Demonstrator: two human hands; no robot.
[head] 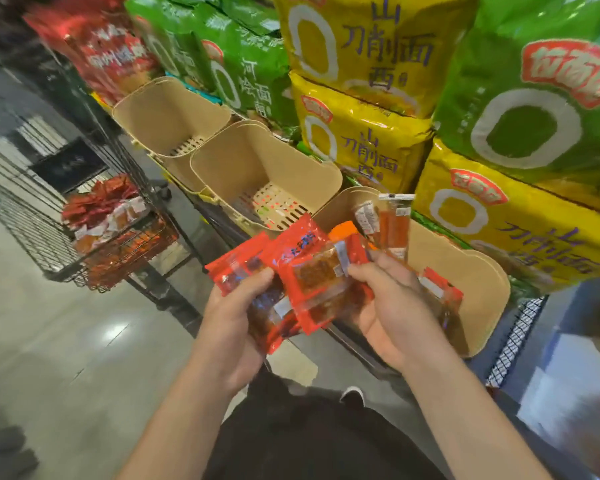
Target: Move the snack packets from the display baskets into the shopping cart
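Both hands hold a bunch of red snack packets [305, 271] in front of the nearest beige display basket [478, 289]. My left hand [236, 313] grips the packets from the left, thumb on top. From the right, my right hand [392, 306] grips them too, and some packets [392, 223] stick up above its fingers. A few red packets [440, 289] lie inside that basket behind my right hand. Two more beige baskets, the middle basket [267, 174] and the far basket [167, 116], show bare bottoms. The black wire shopping cart [118, 244] stands at the left with a heap of red packets inside.
Big green and yellow noodle bags [371, 140] are stacked on the shelf behind the baskets, red bags [108, 53] further left. A grey shiny floor [66, 341] lies between me and the cart. A black mesh panel [516, 337] stands at the right.
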